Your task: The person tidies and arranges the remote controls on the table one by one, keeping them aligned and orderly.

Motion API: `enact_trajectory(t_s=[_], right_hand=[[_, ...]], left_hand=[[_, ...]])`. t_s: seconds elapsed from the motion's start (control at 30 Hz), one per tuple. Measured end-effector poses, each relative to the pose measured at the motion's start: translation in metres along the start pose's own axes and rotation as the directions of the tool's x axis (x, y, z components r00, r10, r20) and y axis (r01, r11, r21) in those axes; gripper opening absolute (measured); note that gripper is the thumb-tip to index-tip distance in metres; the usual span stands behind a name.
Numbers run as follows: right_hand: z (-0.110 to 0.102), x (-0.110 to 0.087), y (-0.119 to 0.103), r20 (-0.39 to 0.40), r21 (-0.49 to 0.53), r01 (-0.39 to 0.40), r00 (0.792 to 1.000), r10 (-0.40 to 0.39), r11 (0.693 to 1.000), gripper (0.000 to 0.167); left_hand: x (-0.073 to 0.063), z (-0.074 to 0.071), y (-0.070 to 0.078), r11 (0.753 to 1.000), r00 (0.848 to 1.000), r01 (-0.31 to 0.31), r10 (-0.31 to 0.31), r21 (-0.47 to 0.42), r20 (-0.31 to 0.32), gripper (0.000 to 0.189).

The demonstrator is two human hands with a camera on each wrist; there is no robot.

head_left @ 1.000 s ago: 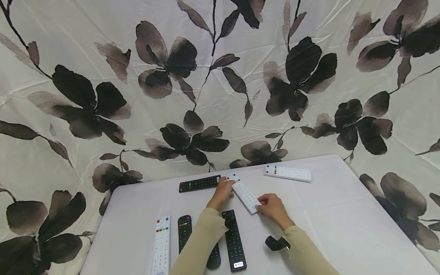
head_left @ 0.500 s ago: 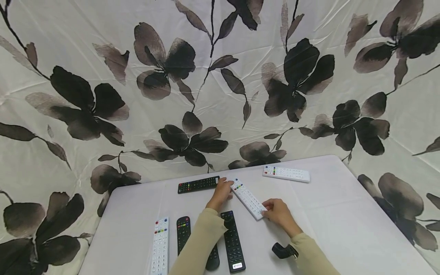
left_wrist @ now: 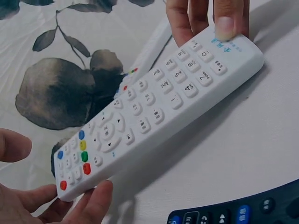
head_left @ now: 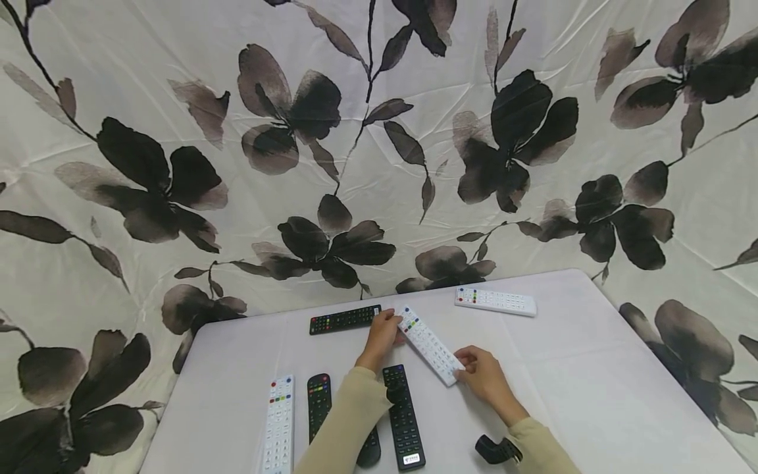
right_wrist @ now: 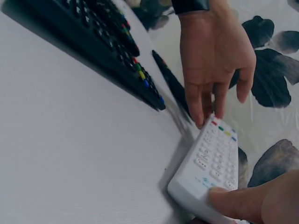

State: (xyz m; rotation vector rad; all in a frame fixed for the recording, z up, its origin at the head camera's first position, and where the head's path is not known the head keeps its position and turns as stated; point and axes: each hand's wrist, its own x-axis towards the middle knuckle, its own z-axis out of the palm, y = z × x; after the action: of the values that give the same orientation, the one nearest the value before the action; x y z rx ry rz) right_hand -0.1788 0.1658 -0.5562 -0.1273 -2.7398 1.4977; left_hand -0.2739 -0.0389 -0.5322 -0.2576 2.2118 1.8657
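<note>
A white remote control (head_left: 431, 345) lies slantwise between the two hands, tilted with its near end raised above the table. My right hand (head_left: 482, 375) pinches that near end, thumb on the top face and fingers underneath, as the left wrist view shows. At the far end, with the coloured buttons, is my left hand (head_left: 381, 336). Its fingers (left_wrist: 93, 203) are loosely extended and touch the remote's end from beneath, while its thumb (left_wrist: 14, 145) stands apart. In the right wrist view the left hand (right_wrist: 217, 56) hangs with nearly straight fingers.
A black remote (head_left: 343, 320) lies at the back left, another white one (head_left: 496, 301) at the back right. In front are a white remote (head_left: 278, 424), a black one (head_left: 320, 401) partly under the left sleeve, and a black one (head_left: 404, 418). Floral cloth (head_left: 379, 145) hangs behind.
My right hand has moved right and towards me, drawing the remote's near end along. The far end has slid out slightly from beside my left hand, which stays almost in place.
</note>
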Motion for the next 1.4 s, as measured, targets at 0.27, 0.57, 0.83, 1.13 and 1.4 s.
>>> enact_trajectory(t_s=[0.27, 0.57, 0.83, 1.13, 1.4], right_hand=[[-0.008, -0.014, 0.004, -0.002, 0.105, -0.006, 1.000, 0.006, 0.995, 0.033], [-0.018, -0.039, 0.001, 0.050, 0.170, -0.075, 0.996, 0.068, 0.982, 0.036], [-0.020, -0.065, 0.001, 0.129, 0.192, -0.151, 0.983, 0.128, 0.970, 0.044], [-0.022, -0.084, 0.012, 0.278, 0.251, -0.077, 0.960, 0.004, 0.965, 0.056], [-0.015, -0.096, 0.015, 0.381, 0.313, -0.113, 0.924, -0.016, 0.943, 0.067]], left_hand=[[-0.015, -0.003, -0.004, 0.999, 0.999, -0.032, 0.031, -0.004, -0.024, 0.049], [-0.041, -0.001, -0.003, 0.994, 0.994, -0.106, 0.105, -0.003, -0.030, 0.043], [-0.064, 0.002, -0.002, 0.987, 0.987, -0.159, 0.159, 0.021, 0.018, 0.042], [-0.076, 0.004, -0.004, 0.975, 0.971, -0.213, 0.204, 0.067, 0.123, 0.044], [-0.083, 0.006, -0.002, 0.973, 0.963, -0.206, 0.183, 0.107, 0.196, 0.044]])
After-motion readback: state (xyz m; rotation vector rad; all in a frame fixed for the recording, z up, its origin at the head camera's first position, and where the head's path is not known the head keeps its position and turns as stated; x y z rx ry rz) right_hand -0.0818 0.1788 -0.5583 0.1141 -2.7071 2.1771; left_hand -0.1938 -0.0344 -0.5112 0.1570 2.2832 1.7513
